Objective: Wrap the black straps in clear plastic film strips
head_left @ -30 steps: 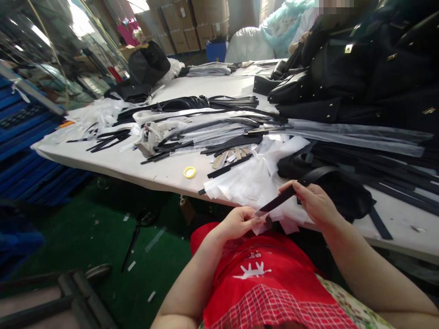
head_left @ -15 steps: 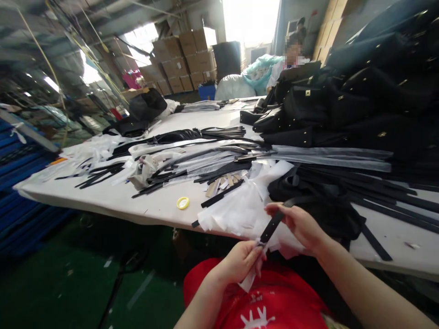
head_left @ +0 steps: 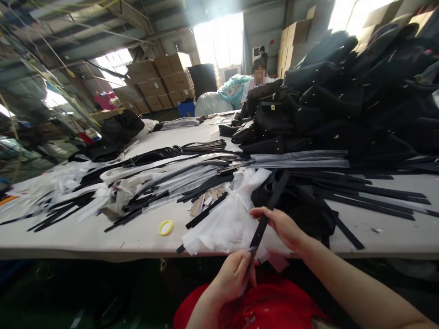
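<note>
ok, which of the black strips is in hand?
The strip slanting up from the left hand, with the right hand gripping it higher up; the other black strips lie on the table.

Wears a bright red garment [head_left: 277, 304], rounded in front, behind the left hand [head_left: 235, 275] and below the right hand [head_left: 283, 227]. Bears a small white print [head_left: 249, 321] just below the left hand, blurred and partly cut off. Shows bare, sleeveless forearms [head_left: 346, 268] behind both wrists.
</note>
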Demonstrator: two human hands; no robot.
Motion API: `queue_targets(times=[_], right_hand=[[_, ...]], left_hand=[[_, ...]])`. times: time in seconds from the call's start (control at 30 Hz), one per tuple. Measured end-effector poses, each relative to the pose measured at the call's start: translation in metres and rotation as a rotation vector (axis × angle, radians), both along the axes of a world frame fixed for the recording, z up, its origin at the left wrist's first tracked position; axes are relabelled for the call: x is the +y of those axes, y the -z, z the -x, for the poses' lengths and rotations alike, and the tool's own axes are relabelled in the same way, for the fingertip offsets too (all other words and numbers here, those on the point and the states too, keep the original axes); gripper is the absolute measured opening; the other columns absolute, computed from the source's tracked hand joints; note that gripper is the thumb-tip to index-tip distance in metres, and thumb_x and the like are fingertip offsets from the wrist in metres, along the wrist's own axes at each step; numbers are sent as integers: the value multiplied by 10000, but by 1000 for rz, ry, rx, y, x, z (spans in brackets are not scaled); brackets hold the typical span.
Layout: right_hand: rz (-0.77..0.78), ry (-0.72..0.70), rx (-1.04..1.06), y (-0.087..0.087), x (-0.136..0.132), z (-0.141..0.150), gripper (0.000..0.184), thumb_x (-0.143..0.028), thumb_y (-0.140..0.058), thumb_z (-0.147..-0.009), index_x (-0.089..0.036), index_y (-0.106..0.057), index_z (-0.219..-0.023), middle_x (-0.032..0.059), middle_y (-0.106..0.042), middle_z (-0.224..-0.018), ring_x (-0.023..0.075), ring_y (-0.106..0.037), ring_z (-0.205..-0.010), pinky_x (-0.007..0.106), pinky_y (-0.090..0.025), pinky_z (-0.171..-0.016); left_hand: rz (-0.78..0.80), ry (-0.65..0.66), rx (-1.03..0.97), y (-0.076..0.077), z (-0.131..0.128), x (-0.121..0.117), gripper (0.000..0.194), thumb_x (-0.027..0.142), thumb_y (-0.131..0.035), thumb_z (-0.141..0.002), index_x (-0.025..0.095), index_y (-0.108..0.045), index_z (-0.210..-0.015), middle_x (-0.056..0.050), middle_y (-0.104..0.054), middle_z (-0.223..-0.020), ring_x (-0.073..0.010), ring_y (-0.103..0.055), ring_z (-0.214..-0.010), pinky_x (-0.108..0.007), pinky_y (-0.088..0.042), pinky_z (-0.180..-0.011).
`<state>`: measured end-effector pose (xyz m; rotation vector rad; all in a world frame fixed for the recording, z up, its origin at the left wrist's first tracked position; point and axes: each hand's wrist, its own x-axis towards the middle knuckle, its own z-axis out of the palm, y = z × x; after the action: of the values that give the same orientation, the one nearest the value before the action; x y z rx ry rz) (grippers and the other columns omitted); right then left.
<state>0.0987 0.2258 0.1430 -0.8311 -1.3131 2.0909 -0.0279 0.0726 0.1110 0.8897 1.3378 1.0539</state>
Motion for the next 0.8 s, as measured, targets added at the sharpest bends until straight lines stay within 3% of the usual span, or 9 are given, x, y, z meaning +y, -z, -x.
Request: queue_targets(times=[0.1, 0.13, 0.3, 0.37, 0.47, 0.5, 0.67, 0.73, 0.8], right_hand=[[70, -298, -64, 4, -16, 2, 516, -603, -687, -780, -141, -769, -994, 90, -724, -804, 236, -673, -781, 385, -500, -801], [101, -315, -49, 4, -17, 3, 511, -593, -693, -781, -141, -764, -1007, 85, -720, -778, 232, -674, -755, 387, -502, -793], [57, 65, 118, -8, 12, -4, 442, -556, -760, -733, -174, -768, -955, 107, -736, -1014, 236, -653, -979, 380, -448, -977], [8, -6, 78, -7, 12, -4, 455, -577, -735, -761, -165, -772, -951, 106, -732, -998, 234, -654, -963, 375, -458, -957], [16, -316, -5, -2, -6, -2, 537, -628, -695, -780, -148, -767, -1011, 71, -702, -770, 224, -673, -747, 379, -513, -778], [23, -357, -12, -2, -10, -2, 551, -631, -705, -767, -150, -763, -1031, 61, -692, -733, 224, -673, -715, 377, -517, -748], [25, -57, 76, -17, 3, -1, 454, -571, -710, -789, -170, -770, -993, 121, -737, -1030, 262, -666, -1007, 402, -468, -963], [13, -45, 79, -19, 7, 0, 468, -591, -686, -800, -168, -771, -981, 122, -739, -1018, 258, -672, -982, 405, -475, -954], [-13, -141, 52, -17, 2, 2, 486, -596, -676, -807, -166, -767, -1014, 101, -739, -927, 238, -683, -882, 384, -509, -867]], left_hand=[[-51, -28, 10, -4, -2, 7, 583, 693, -402, -909, 163, -574, -736, -19, -592, -512, -109, -510, -429, -206, -343, -433], [-45, -16, 2, -4, -3, 7, 574, 690, -407, -908, 164, -572, -746, -11, -581, -503, -107, -501, -411, -204, -341, -419], [63, 73, -77, -2, -5, 5, 591, 729, -463, -857, 150, -582, -891, 9, -578, -495, -88, -426, -334, -188, -277, -346], [36, 28, -80, -4, -6, 8, 612, 745, -449, -851, 147, -580, -863, -7, -594, -506, -96, -461, -362, -192, -316, -366], [-26, -26, -41, -10, -7, 16, 625, 738, -402, -876, 145, -578, -790, -21, -596, -505, -106, -510, -400, -203, -372, -415], [-33, -21, -30, -12, -6, 17, 624, 733, -402, -880, 144, -577, -771, -21, -592, -503, -105, -515, -408, -203, -376, -426], [3, 59, -56, -13, 0, 13, 587, 715, -433, -879, 147, -572, -820, -4, -591, -538, -102, -515, -413, -204, -369, -423], [-7, 61, -69, -15, 0, 12, 582, 706, -429, -886, 144, -575, -836, -7, -598, -559, -109, -542, -441, -211, -400, -447], [-32, 27, -93, -19, 1, 13, 583, 707, -447, -878, 140, -581, -854, -10, -606, -573, -119, -568, -472, -219, -430, -473]])
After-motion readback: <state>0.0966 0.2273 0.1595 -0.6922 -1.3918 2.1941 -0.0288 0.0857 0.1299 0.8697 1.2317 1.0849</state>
